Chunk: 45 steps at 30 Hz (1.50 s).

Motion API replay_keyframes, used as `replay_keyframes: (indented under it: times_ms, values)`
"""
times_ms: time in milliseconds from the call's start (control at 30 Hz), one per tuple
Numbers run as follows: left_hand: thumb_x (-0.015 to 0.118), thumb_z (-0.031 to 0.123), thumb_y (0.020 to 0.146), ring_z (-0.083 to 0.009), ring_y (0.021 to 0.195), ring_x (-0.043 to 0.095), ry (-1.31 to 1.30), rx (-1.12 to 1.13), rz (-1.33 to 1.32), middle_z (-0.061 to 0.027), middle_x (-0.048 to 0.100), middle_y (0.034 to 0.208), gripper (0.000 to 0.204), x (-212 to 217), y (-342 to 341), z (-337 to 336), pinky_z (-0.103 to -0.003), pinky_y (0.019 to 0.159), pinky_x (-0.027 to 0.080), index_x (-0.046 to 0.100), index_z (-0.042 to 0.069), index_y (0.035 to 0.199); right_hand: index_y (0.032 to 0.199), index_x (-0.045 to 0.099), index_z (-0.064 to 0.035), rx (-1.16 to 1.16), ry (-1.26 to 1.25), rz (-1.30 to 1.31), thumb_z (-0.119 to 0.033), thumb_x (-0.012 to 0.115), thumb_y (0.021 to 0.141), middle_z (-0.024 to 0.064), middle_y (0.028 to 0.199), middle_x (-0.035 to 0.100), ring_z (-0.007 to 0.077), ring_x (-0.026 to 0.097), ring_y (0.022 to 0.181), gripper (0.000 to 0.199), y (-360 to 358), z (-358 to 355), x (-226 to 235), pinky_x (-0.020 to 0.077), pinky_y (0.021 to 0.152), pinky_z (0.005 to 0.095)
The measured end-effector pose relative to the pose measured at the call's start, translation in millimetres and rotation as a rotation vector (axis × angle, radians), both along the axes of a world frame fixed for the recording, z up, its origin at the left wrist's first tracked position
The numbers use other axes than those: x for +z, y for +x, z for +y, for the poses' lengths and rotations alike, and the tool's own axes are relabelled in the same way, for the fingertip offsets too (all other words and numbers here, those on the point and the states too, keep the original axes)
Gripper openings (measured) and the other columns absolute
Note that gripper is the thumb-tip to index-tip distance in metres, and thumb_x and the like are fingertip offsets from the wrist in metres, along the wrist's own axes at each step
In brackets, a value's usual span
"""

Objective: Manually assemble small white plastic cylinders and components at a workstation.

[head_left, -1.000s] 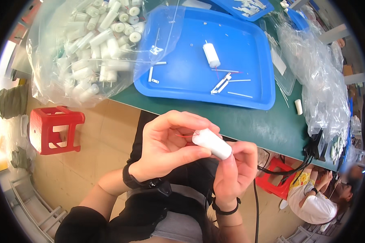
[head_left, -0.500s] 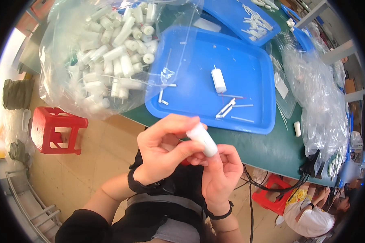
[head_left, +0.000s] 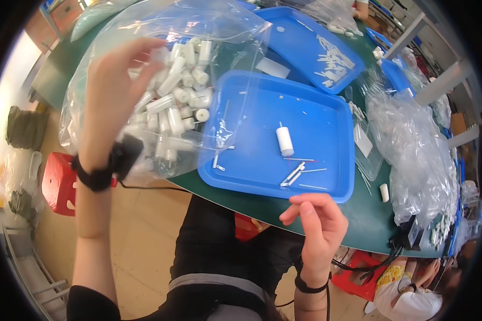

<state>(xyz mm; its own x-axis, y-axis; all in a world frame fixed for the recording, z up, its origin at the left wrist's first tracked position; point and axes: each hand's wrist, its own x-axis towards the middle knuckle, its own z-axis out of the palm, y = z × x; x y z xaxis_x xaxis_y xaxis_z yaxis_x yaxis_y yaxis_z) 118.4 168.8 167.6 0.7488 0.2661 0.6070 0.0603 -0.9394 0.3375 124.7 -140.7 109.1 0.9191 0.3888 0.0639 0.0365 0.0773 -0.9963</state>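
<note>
Two bare hands were held well apart. The left hand (head_left: 115, 80), at the upper left of the frame, was over a large clear plastic bag (head_left: 214, 27) heaped with white cylindrical pieces (head_left: 171, 120); its thumb and forefinger bent toward each other about a pale, blurred piece (head_left: 158, 55), and whether they gripped it could not be told. The right hand (head_left: 324, 227), right of centre and lower down, had its fingers loosely curled around nothing visible, near the lower rim of a rectangular blue plastic tray (head_left: 326, 131). In the middle of that tray lay a single white cylinder with a thin pin at its top end (head_left: 285, 142), with thin pale rods (head_left: 313, 170) and small whitish strips (head_left: 292, 174) below it. A second blue plastic tray (head_left: 284, 40), at the upper centre, bore a scatter of short white sticks (head_left: 334, 61). On the green tabletop (head_left: 369, 227), toward the right, a short white cylinder (head_left: 384, 192) stood or lay beside crumpled clear plastic sheeting (head_left: 407, 155). A red plastic stool (head_left: 58, 184) showed at the left.
</note>
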Motion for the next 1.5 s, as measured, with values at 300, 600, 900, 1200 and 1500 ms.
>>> replay_keyframes:
  times_ms: [300, 600, 900, 1200, 1500]
  values:
    - [0.058, 0.023, 0.086, -0.0384, 0.107, 0.054, 0.268, 0.486, 0.464, -0.0221, 0.057, 0.115, 0.047, -12, 70, 69, -0.042, 0.09, 0.043, 0.047, -0.002, 0.125, 0.105, 0.06, -0.0043, -0.005, -0.725, -0.529, -0.008, 0.06, 0.081, 0.0159, 0.091, 0.062, 0.0251, 0.061, 0.091, 0.024, 52, 16, 4, 0.0474, 0.078, 0.0353]
    - [0.065, 0.004, 0.076, -0.0234, 0.086, 0.058, -0.173, -0.219, -0.126, -0.0126, 0.06, 0.089, 0.031, -10, 5, -104, -0.032, 0.078, 0.044, 0.06, 0.0, 0.106, 0.114, 0.054, 0.0, -0.067, -1.036, -0.812, -0.011, 0.058, 0.081, 0.0176, 0.106, 0.056, 0.0353, 0.05, 0.108, 0.035, 50, 26, -22, 0.035, 0.097, 0.0525]
    - [0.065, 0.007, 0.076, -0.0323, 0.099, 0.054, -0.374, -0.39, 0.2, -0.0152, 0.055, 0.114, 0.041, -81, 29, -153, -0.037, 0.087, 0.044, 0.057, 0.005, 0.116, 0.105, 0.054, 0.0024, 0.003, -0.688, -0.551, -0.007, 0.052, 0.083, 0.0213, 0.098, 0.056, 0.0385, 0.056, 0.088, 0.024, 57, 7, -2, 0.0451, 0.078, 0.0429]
    - [0.069, 0.003, 0.071, -0.0338, 0.097, 0.052, -0.344, -0.251, 0.335, -0.0143, 0.054, 0.102, 0.055, -76, 22, -154, -0.039, 0.082, 0.045, 0.05, 0.007, 0.122, 0.102, 0.061, -0.0006, -0.261, -1.208, -0.569, -0.02, 0.06, 0.077, 0.0209, 0.098, 0.063, 0.0362, 0.061, 0.092, 0.032, 197, -49, 1, 0.0476, 0.081, 0.0387]
    - [0.068, -0.001, 0.071, -0.0253, 0.078, 0.061, -0.511, -0.31, 0.287, -0.0143, 0.061, 0.095, 0.041, -88, 11, -134, -0.032, 0.069, 0.05, 0.059, 0.004, 0.11, 0.11, 0.055, 0.0024, -0.141, -0.584, -0.06, -0.022, 0.062, 0.081, 0.0087, 0.082, 0.063, 0.0146, 0.058, 0.072, 0.039, 163, -49, 34, 0.0462, 0.063, 0.0262]
